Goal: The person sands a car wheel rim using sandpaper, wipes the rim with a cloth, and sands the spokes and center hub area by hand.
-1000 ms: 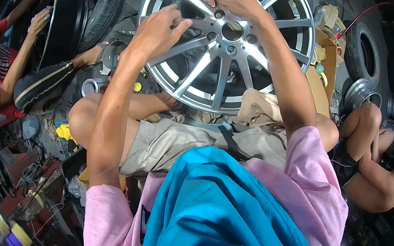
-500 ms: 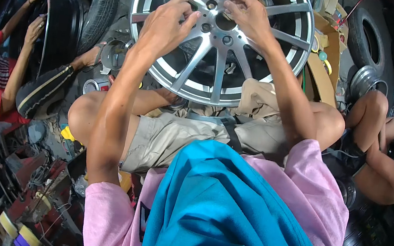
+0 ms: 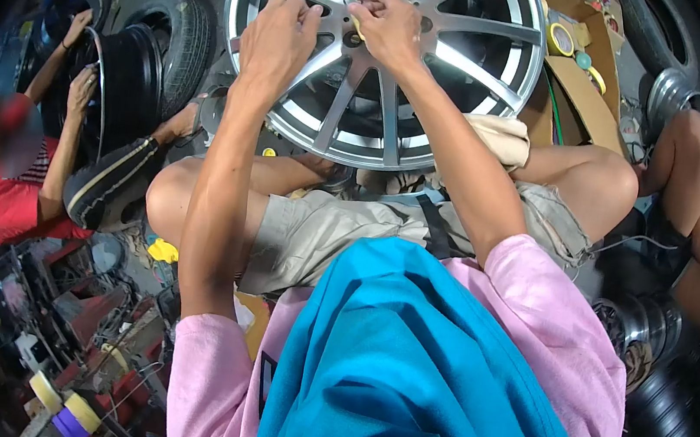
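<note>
A silver multi-spoke wheel rim point(image 3: 390, 119) lies in front of my crossed legs, its centre near the top edge of the view. My left hand point(image 3: 281, 35) is over the rim's left spokes, fingers bent and a little apart, with nothing visible in them. Near the hub, my right hand point(image 3: 384, 26) pinches a small pale strip point(image 3: 358, 26), which lies against a spoke beside a bolt hole. A beige cloth point(image 3: 499, 139) sits at the rim's lower right edge, near my right forearm.
An open cardboard box point(image 3: 587, 99) with tape rolls stands at the right. At the left, a person in red point(image 3: 10, 207) holds a black rim point(image 3: 126, 82) beside a tyre point(image 3: 186, 45). Another person's bent leg point(image 3: 686, 151) shows at the right. Tools and scrap lie lower left.
The view has shifted, and the wheel rim sits slightly higher and to the left. My right hand has come to the hub's left side, where the pale strip now shows in its fingers.
</note>
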### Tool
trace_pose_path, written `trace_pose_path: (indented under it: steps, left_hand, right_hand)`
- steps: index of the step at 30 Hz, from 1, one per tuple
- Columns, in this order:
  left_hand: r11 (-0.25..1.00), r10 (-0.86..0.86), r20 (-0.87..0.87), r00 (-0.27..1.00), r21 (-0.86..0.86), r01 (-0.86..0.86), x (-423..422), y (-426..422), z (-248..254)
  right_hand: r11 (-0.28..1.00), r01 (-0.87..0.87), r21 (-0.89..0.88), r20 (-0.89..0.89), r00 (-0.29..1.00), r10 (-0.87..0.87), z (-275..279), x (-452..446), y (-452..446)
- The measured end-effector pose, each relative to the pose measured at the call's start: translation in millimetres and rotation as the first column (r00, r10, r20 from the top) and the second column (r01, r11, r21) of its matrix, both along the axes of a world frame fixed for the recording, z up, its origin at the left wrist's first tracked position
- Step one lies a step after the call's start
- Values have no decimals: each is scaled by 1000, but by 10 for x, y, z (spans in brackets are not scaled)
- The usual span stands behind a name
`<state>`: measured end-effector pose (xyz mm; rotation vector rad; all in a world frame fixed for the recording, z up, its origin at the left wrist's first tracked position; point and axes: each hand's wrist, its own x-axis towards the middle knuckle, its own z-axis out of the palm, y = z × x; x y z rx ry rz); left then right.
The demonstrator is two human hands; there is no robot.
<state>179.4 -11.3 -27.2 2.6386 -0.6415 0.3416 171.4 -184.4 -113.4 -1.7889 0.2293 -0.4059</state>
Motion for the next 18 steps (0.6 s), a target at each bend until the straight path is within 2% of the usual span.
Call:
trace_pose_path:
  steps: [5, 7, 9, 11, 16, 18]
  left_hand:
    - [989, -123, -163, 979, -99, 107, -178, -64, -62]
    - [992, -98, -324, 941, -107, 66, -223, -142, -23]
    - [993, -103, -310, 945, -81, 82, -171, -130, -70]
    - [990, -116, -334, 935, -121, 80, -146, -117, -73]
    - [988, -140, -299, 944, -112, 110, -99, -69, -46]
    - [984, -116, -370, 922, -170, 55, -93, -52, -4]
  right_hand:
    - [998, 42, 35, 31, 999, -43, -59, 33, 108]
    - [993, 47, 111, 66, 996, -55, -83, 6, 160]
    - [991, 33, 129, 71, 997, -43, -81, 13, 190]
    - [972, 17, 235, 80, 996, -36, -71, 20, 235]
    - [981, -5, 195, 79, 997, -11, -41, 107, 289]
    - [981, -13, 191, 83, 997, -3, -15, 144, 321]
